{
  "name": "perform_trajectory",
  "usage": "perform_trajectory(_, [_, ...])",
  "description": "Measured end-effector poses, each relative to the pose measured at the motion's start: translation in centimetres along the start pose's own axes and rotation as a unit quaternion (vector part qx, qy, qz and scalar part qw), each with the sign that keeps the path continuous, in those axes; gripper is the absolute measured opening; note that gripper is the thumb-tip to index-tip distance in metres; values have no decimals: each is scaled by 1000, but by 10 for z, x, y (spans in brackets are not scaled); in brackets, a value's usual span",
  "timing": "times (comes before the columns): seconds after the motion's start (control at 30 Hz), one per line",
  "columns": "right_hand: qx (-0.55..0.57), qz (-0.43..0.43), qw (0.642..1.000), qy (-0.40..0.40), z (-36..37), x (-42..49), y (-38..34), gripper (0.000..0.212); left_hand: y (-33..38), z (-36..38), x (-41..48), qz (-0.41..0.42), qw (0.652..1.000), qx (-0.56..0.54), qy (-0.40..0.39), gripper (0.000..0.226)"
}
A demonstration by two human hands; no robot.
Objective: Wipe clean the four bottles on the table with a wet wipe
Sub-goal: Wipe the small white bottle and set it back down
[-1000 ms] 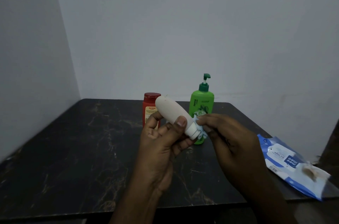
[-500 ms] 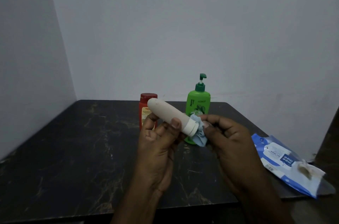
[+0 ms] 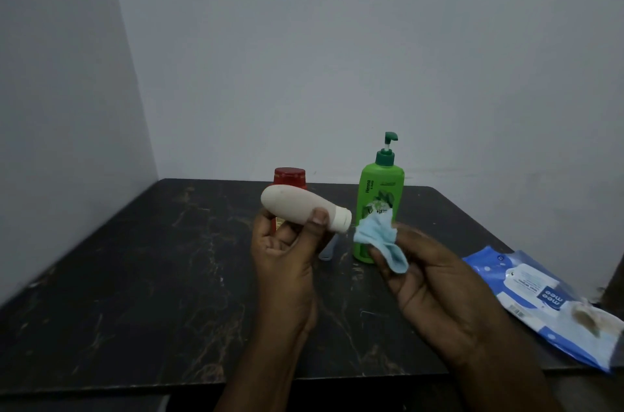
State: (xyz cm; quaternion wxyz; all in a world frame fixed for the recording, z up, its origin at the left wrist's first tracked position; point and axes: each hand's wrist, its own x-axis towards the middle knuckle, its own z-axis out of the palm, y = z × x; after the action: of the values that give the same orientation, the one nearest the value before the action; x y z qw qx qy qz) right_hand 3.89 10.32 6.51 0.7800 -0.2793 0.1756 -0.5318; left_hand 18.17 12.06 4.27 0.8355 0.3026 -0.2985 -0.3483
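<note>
The left hand (image 3: 287, 253) still grips the cream plastic bottle (image 3: 300, 209), tilted above the dark marble table (image 3: 135, 276) centre. The right hand (image 3: 435, 280), pinching the crumpled blue wet wipe (image 3: 378, 236), has pulled off the cap.

red bottle (image 3: 289, 177) mostly hidden, wipes pack (image 3: 540, 297) cropped

— Where does the camera sit?

— On the person's head, at the near edge of the dark marble table (image 3: 141, 276), facing forward and slightly down toward the far corner of the grey walls (image 3: 337, 57).

— How close is it?

— Close: the left hand (image 3: 287, 259) and right hand (image 3: 435, 283) fill the lower centre, forearms running off the bottom edge.

— How wide?

— Wide-angle; the table spans the frame, with the wipes pack (image 3: 540, 297) at the right edge. There is only this one view.
</note>
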Motion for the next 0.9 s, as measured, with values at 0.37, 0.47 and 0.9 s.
perform_trajectory(0.37, [-657, -550, 511, -65, -22, 6, 28, 32, 3, 15, -17, -47, 999, -21, -7, 51])
perform_trajectory(0.47, [-688, -538, 459, -162, -22, 4, 19, 30, 9, 12, -14, -70, 996, -56, 30, 54])
perform_trajectory(0.9, [-620, -585, 520, -60, -20, -10, -1, 24, 13, 20, -18, -303, 921, -243, -3, 40])
